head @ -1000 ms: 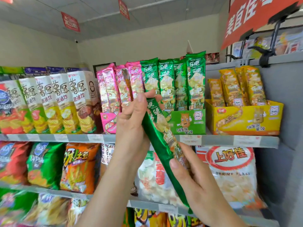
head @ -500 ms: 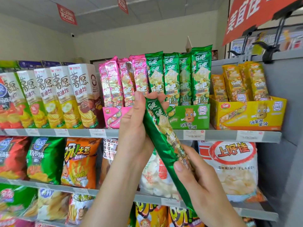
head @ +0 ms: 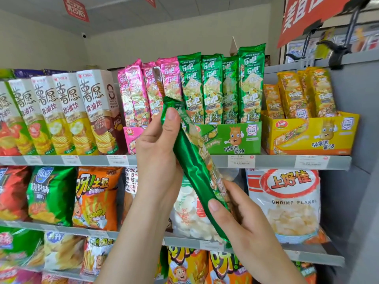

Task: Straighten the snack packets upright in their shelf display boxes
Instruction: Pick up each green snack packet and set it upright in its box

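The green packet (head: 192, 162) is being pinched by left hand (head: 158, 160) and right hand (head: 240, 220) before the shelf (head: 274, 161) edge. Unlike earlier, it is being turned edge-on, still unboxed.

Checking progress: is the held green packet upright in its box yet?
No: out and tilted. The green packet slants before the green box, left hand pinching its top, right hand gripping its bottom.

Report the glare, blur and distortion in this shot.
Head view: bright, even store light; glare streaks run down the foil of the held green packet, gripped by left hand and right hand; cartons at left lean outward, likely wide-angle distortion; fine print on the price tags is blurred.
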A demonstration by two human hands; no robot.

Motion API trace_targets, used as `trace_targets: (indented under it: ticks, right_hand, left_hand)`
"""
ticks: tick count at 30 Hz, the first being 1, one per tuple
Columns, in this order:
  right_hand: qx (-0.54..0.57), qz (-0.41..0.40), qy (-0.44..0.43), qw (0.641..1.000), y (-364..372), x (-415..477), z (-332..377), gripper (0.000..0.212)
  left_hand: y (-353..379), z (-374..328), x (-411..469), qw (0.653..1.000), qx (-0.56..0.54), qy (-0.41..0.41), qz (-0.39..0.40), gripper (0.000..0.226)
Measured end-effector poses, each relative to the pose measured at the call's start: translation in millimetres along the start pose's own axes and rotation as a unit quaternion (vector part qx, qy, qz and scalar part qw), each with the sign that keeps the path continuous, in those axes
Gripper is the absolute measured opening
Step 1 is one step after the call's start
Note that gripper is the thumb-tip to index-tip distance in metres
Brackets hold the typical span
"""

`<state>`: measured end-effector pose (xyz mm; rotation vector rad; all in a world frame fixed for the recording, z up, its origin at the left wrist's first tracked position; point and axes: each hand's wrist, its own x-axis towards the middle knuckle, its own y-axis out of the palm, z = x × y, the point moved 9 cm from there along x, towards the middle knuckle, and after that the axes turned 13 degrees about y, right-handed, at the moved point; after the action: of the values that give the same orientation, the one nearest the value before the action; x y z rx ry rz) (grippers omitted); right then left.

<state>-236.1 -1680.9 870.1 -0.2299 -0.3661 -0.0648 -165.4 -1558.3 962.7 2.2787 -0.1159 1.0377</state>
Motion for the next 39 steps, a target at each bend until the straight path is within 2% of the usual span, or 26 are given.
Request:
trace_targets:
  ticks: [3, 4, 8, 16, 19, 23, 26, 29, 34, 39]
  right_hand:
    - [0.032, -0.034, -0.004, 0.999, 1, 1, -1, 0.032]
    - [0.039, -0.043, -0.005, 0.998, 2, 2, 0, 0.034]
    - [0.058, -0.075, -0.014, 0.995, -4, 8, 2, 0.035]
    - [0.048, -0.109, 0.004, 0.993, -12, 9, -6, 0.044]
    - [0.066, -0.107, 0.007, 0.992, -16, 11, -6, 0.046]
    - [0.067, -0.079, 0.018, 0.994, -12, 12, -5, 0.045]
    - [0.055, -0.047, 0.015, 0.997, -7, 10, -4, 0.037]
    - [0.03, -0.05, 0.001, 0.998, -7, 6, -2, 0.031]
    - [0.065, -0.055, 0.02, 0.996, -5, 2, -9, 0.03]
    - [0.142, -0.045, 0.036, 0.988, -10, 3, -11, 0.033]
  left_hand:
    - [1, 7, -1, 1.0, -0.003, -0.013, -0.008, 0.044]
    - [3, 10, -4, 1.0, 0.003, -0.016, -0.001, 0.045]
    - [10, 31, -26, 0.997, 0.025, -0.056, 0.056, 0.022]
    - [7, 37, -36, 0.99, 0.057, -0.083, 0.095, 0.012]
    - [7, 43, -40, 0.986, 0.054, -0.098, 0.122, 0.014]
    - [7, 46, -45, 0.982, 0.057, -0.104, 0.148, 0.029]
    - [1, 42, -38, 0.987, 0.049, -0.088, 0.122, 0.023]
    - [-7, 38, -30, 0.993, 0.038, -0.082, 0.072, 0.02]
    - [-9, 38, -28, 0.996, 0.023, -0.076, 0.026, 0.017]
    - [-7, 41, -29, 0.995, -0.015, -0.096, 0.028, 0.04]
